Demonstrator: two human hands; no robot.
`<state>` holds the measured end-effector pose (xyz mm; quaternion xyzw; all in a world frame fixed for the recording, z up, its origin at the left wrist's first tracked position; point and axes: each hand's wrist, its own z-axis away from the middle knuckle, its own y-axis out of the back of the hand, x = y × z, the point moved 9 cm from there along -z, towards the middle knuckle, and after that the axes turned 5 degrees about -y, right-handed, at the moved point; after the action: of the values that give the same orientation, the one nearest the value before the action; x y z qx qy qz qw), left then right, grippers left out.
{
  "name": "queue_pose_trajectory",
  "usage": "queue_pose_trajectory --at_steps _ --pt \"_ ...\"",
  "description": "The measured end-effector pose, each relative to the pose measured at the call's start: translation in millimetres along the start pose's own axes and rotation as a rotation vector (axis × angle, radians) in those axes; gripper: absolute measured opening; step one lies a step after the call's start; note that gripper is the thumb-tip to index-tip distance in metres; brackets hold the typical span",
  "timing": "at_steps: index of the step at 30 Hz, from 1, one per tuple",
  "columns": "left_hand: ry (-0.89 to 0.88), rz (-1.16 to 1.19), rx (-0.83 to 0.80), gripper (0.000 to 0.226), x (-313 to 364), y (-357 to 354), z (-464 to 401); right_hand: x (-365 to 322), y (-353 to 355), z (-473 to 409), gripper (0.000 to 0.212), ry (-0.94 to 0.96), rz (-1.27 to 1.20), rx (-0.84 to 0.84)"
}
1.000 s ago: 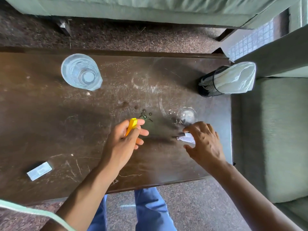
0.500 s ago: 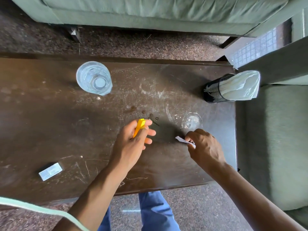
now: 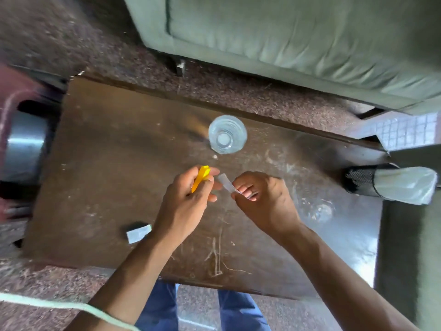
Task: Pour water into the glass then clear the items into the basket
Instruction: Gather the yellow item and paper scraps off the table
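The clear glass (image 3: 227,134) stands upright near the far edge of the table, ribbed inside, and I can't really tell how much water is in it; closer in, the left hand (image 3: 188,201) has its fingers curled around a yellow clip-like thing (image 3: 201,177), and the right hand (image 3: 262,199) pinches a small white strip (image 3: 226,185), both held over the tabletop. The table (image 3: 107,175) is dark brown wood, badly scratched, with a small white packet (image 3: 138,233) near the left forearm and a black mesh basket (image 3: 360,180) lined with a pale bag at the right end. Green sofa (image 3: 298,32) behind, speckled brown floor (image 3: 47,39) all around, blurry metal pot (image 3: 22,144) off to the left.

arms (image 3: 133,266): bare, sleeveless to frame edge | legs (image 3: 160,306): blue trousers, probably jeans
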<state>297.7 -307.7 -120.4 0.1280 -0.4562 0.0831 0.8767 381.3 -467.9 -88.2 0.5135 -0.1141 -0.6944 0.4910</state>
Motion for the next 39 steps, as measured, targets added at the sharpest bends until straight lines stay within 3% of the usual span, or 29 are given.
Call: queue_pose_trajectory --at_steps 11,19,27,32,36,39 --pt "-0.102 0.053 0.272 0.029 22.2 202.5 -21.4 -177.8 -76.5 -82.8 0.009 0.172 0.015 -0.086" --pt "-0.135 -0.144 0.592 0.039 36.9 358.9 -4.3 -339.7 -136.3 -117.7 0.008 0.364 -0.014 -0.139" --pt "-0.113 -0.251 0.767 0.043 45.4 447.8 15.8 -484.1 -195.7 -137.4 0.010 0.653 0.018 -0.215" --pt "-0.125 -0.229 0.919 0.051 37.3 486.1 29.0 -544.4 -245.2 -141.8 0.011 0.820 0.218 -0.288" --pt "-0.045 -0.313 0.938 0.029 20.2 498.5 27.6 -568.9 -277.8 -143.3 0.018 0.943 0.476 -0.285" --pt "0.010 -0.366 0.965 0.025 9.3 502.5 24.7 -575.7 -305.6 -139.3 0.024 1.069 0.707 -0.263"
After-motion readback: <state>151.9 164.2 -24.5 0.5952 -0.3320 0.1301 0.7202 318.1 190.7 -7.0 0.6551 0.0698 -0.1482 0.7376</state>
